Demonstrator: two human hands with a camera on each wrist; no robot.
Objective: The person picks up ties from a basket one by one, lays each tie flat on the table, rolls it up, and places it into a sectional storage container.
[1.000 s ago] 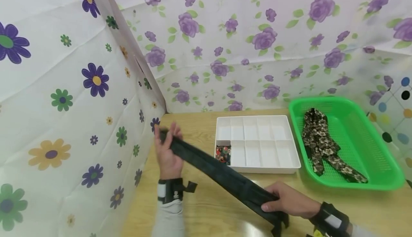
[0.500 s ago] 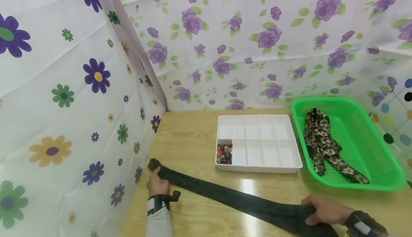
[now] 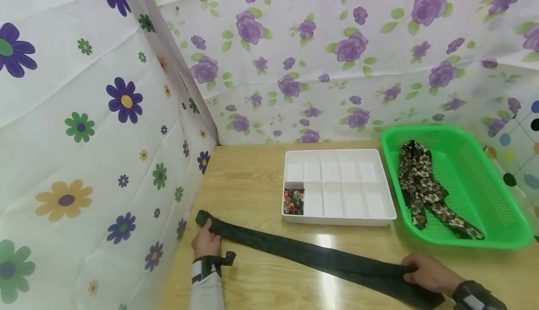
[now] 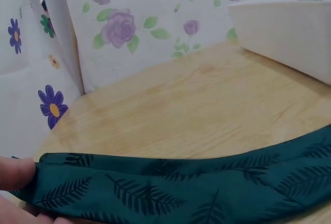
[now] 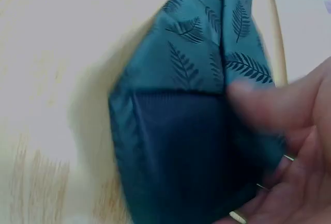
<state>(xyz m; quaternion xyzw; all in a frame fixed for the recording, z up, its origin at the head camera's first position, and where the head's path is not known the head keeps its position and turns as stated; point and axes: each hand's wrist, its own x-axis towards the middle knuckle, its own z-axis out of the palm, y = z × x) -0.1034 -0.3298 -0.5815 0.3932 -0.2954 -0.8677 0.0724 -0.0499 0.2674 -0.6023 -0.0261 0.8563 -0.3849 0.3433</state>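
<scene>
A dark green necktie (image 3: 303, 253) with a black fern-leaf pattern stretches across the front of the wooden table. Its left end is pinched by my left hand (image 3: 205, 243), thumb on top, and a short bit sticks out past the fingers. At the wider right end, my right hand (image 3: 433, 274) grips the edge between thumb and fingers. In the right wrist view the tie's back (image 5: 178, 141) shows, with its seam and dark lining. The left wrist view shows the tie (image 4: 150, 190) running rightward from the thumb, close over the tabletop.
Behind the tie stands a white divided tray (image 3: 337, 221); a folded patterned cloth (image 3: 293, 201) sits in its front left compartment. To the right is a green basket (image 3: 501, 207) holding a dark floral fabric piece (image 3: 421, 179). Flowered sheets (image 3: 261, 90) hang at the back and left.
The tie has come down from a slanted, raised position to lie stretched along the table. The left hand moved down and toward me; the right hand moved rightward and grips the wide end.
</scene>
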